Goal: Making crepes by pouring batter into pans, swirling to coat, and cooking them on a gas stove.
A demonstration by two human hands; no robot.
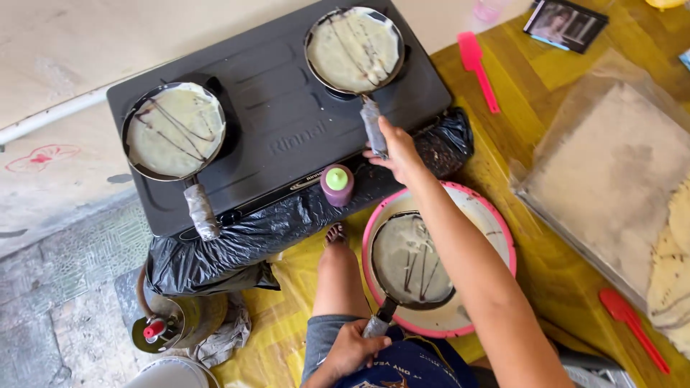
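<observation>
Head cam: right hand (394, 152) grips rear pan handle (374, 126); left hand (353, 350) grips near pan handle (379, 322).

Bright even daylight, soft shadows, sharp focus, slight wide-angle distortion.

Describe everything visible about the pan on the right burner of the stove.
The pan on the right burner is small, round and dark-rimmed, sitting flat on the black two-burner stove. A thin pale crepe fills it, streaked with dark drizzle lines. Its handle, wrapped in grey cloth or tape, points toward the person, whose right hand grips its end.
</observation>
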